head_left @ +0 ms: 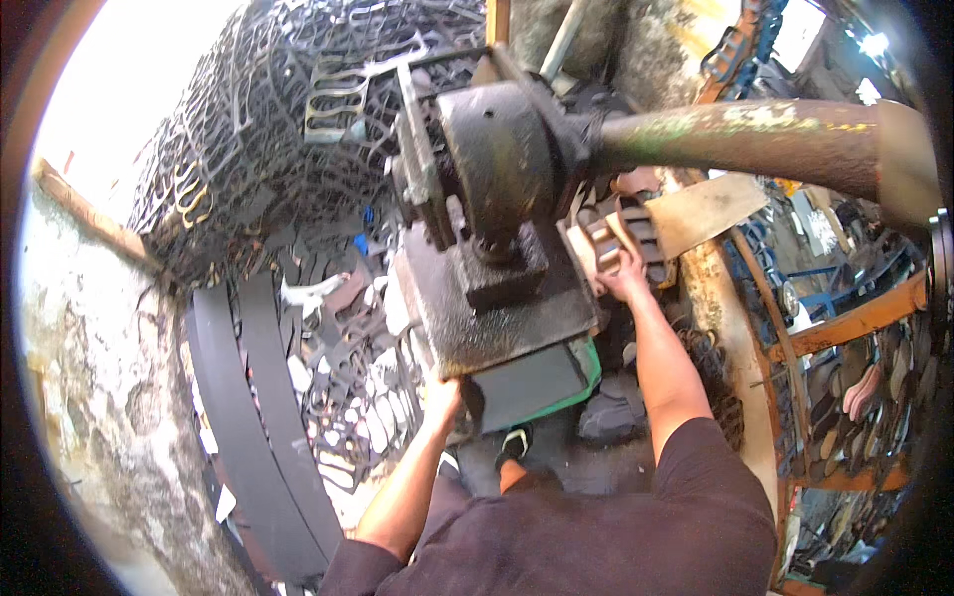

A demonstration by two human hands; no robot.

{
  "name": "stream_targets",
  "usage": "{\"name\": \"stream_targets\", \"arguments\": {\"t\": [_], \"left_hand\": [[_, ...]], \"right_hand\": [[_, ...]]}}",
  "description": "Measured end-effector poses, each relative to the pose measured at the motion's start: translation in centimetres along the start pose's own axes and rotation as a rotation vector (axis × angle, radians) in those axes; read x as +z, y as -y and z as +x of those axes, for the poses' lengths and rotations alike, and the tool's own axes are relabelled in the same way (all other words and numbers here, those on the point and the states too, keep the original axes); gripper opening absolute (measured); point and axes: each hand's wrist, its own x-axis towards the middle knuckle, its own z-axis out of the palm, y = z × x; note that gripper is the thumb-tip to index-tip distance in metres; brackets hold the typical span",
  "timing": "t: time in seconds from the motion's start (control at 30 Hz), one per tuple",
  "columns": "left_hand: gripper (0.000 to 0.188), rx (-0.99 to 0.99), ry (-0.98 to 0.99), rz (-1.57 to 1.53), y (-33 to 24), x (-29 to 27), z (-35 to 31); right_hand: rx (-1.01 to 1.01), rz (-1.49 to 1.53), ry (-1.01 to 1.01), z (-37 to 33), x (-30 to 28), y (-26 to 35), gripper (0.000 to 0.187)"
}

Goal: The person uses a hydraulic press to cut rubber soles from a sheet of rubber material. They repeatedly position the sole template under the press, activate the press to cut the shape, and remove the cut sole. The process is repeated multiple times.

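Note:
A heavy dark metal press [502,159] fills the middle, its thick square plate [507,323] low in front of me. Under the plate's near edge a dark grey flat sheet [527,385] sticks out over a green-edged board [594,370]. At the plate's near left corner is my left hand [441,399], beside the sheet; its fingers are mostly hidden there. Right of the plate, my right hand [624,278] has its fingers closed on the near edge of a wavy slotted piece [618,236], tan and dark, perhaps a cutting die.
A thick pipe-like arm [735,149] runs right from the press. Cut-out scrap webs [268,119] are heaped at the far left, with loose scraps [348,397] below. Long dark strips [263,397] lie by the worn wall [109,397]. Wooden shelving [855,316] with sole-shaped pieces stands right.

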Motion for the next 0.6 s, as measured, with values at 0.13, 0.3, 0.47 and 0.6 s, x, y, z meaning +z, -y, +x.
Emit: {"name": "stream_targets", "arguments": {"t": [0.13,0.3,0.47,0.6], "left_hand": [[0.033,-0.033,0.100,-0.064,0.9,-0.8,1.3],[0.030,-0.246,0.250,-0.260,1.3,-4.5,1.0],[0.035,-0.264,0.409,-0.325,4.2,-8.9,0.3],[0.030,-0.277,0.476,-0.381,5.3,-9.8,-0.2]], "right_hand": [[0.004,0.137,0.003,-2.2,-2.8,2.4,0.055],[-0.012,0.830,-0.080,-17.2,-9.8,7.1,0.054],[-0.341,0.737,-0.098,-37.1,-7.7,13.5,0.051],[-0.381,0.712,0.140,-42.9,-1.3,18.8,0.049]]}}
